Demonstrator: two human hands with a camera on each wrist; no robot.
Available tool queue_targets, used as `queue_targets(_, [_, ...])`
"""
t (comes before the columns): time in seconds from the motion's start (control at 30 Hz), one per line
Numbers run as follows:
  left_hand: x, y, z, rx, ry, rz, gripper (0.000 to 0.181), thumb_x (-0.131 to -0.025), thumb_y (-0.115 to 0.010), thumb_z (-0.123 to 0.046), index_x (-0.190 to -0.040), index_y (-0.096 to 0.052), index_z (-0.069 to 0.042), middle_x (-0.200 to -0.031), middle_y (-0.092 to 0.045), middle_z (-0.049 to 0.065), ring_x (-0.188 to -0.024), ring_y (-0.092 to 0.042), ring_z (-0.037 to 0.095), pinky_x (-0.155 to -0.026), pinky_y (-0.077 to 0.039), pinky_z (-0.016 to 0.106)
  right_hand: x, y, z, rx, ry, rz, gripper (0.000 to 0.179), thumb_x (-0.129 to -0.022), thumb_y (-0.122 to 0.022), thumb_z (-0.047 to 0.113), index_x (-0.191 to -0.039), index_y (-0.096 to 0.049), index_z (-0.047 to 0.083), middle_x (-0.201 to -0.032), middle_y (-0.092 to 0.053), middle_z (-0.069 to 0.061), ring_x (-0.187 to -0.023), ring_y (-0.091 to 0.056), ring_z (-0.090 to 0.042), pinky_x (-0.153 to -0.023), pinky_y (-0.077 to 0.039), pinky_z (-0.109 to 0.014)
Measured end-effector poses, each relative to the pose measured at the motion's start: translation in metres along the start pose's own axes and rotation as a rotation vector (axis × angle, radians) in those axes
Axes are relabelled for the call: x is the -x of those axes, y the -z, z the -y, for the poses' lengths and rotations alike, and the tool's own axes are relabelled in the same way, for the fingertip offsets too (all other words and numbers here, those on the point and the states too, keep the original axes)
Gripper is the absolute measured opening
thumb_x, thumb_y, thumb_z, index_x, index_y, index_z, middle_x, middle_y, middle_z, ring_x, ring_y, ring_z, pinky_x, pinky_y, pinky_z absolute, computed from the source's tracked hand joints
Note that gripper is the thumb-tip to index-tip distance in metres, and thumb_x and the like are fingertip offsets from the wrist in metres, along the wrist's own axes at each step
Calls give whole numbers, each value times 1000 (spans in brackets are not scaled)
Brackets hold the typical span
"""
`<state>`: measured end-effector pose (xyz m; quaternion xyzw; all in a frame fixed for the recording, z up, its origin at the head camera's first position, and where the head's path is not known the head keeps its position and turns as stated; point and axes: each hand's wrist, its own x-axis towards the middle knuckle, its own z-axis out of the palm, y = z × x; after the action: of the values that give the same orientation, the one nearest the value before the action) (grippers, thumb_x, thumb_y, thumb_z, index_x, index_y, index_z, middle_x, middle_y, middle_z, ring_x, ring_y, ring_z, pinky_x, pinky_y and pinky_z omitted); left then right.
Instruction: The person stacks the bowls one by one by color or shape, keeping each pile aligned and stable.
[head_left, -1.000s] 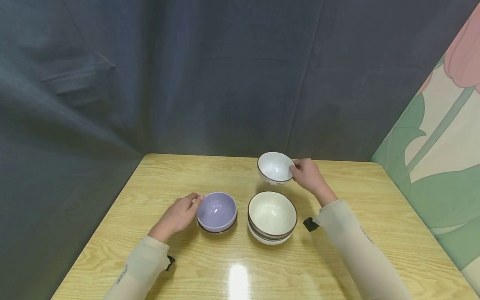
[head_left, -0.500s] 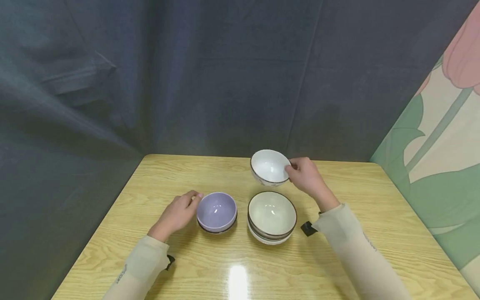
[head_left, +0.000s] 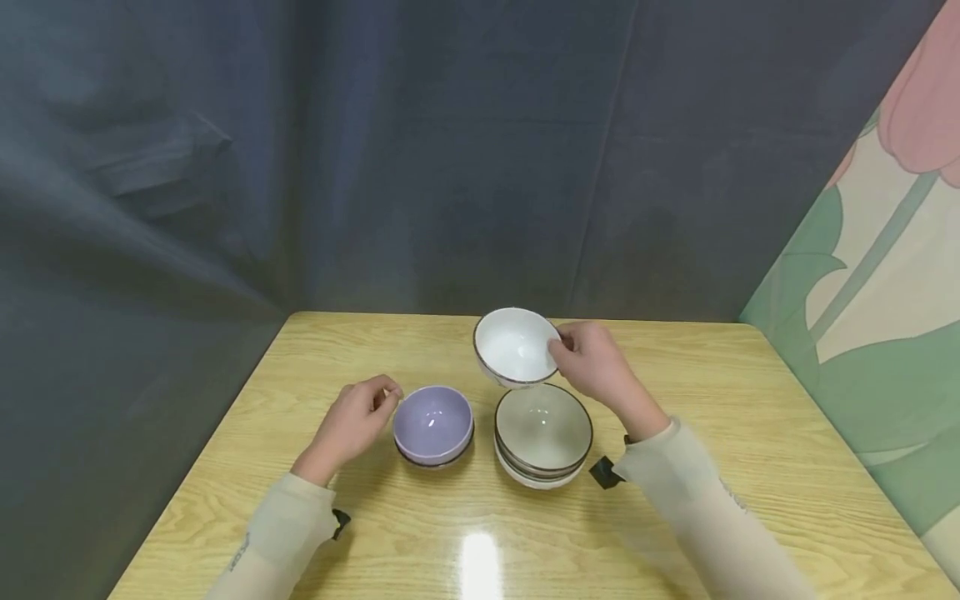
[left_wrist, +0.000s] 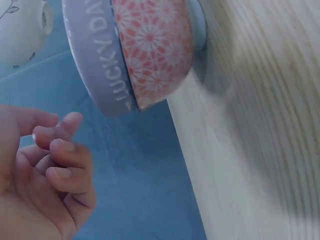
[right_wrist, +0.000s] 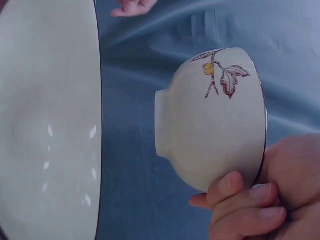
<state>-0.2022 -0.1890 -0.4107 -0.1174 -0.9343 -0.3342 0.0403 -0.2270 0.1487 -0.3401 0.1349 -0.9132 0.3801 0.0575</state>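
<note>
My right hand (head_left: 595,358) pinches the rim of a white bowl (head_left: 516,346) with a thin dark edge, fingers underneath and thumb inside. It hangs in the air behind the stacks; the right wrist view shows leaves and yellow berries on its outside (right_wrist: 215,120). Below it stands a stack topped by a cream bowl (head_left: 543,429) with a dark rim. To the left, a purple bowl (head_left: 433,423) lettered "LUCKY DAY" sits in a red flower-patterned bowl (left_wrist: 152,45). Beside that pair is my left hand (head_left: 352,421), fingers loosely curled, apart from the rim and holding nothing.
Both stacks stand on a wooden table (head_left: 405,533) with a bright reflection near its front. A dark blue cloth (head_left: 450,167) hangs behind and to the left. A flower-patterned panel (head_left: 885,333) borders the right side.
The white bowl has moved left in my right hand, and lately a little nearer to me. My left fingers have come slightly away from the purple bowl's rim. Both stacks are unmoved.
</note>
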Motion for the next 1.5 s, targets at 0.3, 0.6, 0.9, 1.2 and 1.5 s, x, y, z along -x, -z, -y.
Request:
queue_targets(0.3, [4, 9, -8, 75, -61, -52, 17, -100, -52, -13, -86, -60, -10, -62, -45, -3, -55, -41, 12, -52, -36, 25, 4, -18, 19, 8, 54, -3, 24, -95, -52, 9, -103, -71, -3, -54, -49, 2, -45, -40, -11, -45, -33, -25])
queue_targets(0.6, [5, 10, -6, 96, -90, -50, 23, -102, -53, -16, -82, -63, -9, -63, -48, -3, -58, -45, 13, -54, -38, 26, 13, -30, 33, -65, 11, 76, 40, -98, -49, 9, -135, -52, -5, -56, -55, -1, -43, -40, -10, -41, -33, -24])
queue_targets(0.9, [5, 12, -10, 100, -117, -40, 36, -109, -42, -24, -94, -70, -7, -69, -56, 4, -58, -43, 14, -59, -41, 30, 20, -42, 43, -74, 57, 82, 37, -98, -50, 7, -132, -53, -6, -63, -63, -3, -48, -49, -11, -44, -41, -27])
queue_targets(1.2, [6, 14, -15, 144, -150, -57, 39, -110, -36, -29, -100, -69, -9, -64, -49, -4, -54, -45, 13, -54, -42, 29, 26, -56, 55, -48, 33, 100, 37, -101, -48, 12, -135, -53, -2, -58, -57, 1, -45, -44, -10, -42, -36, -24])
queue_targets(1.5, [6, 17, -14, 176, -170, -36, 39, -110, -39, -32, -87, -64, -13, -67, -53, 2, -61, -48, 15, -56, -41, 29, 29, -69, 61, -19, 28, 82, 37, -101, -52, 11, -135, -54, -3, -59, -56, 1, -49, -49, -10, -45, -42, -26])
